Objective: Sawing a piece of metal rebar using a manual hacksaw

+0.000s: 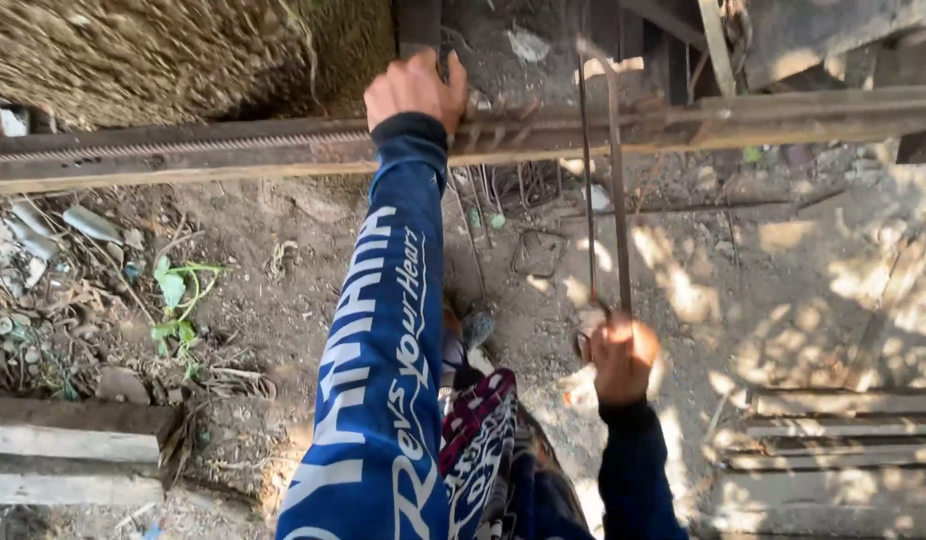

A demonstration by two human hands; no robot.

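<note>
— What's your right hand [621, 352] doing?
— You're gripping the bent rod [619, 190] near its lower end; your left hand [415, 90] presses the rusty beam [233, 150], fingers hidden behind.

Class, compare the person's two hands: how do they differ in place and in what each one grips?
The left hand is stretched far forward, pressing on the long horizontal steel bar; the right hand is drawn in near the body. The left hand lies over the bar, while the right hand is closed round the thin bent rod. Both wear dark blue sleeves.

Two hands [415, 90], one bent rod [617, 180]
</note>
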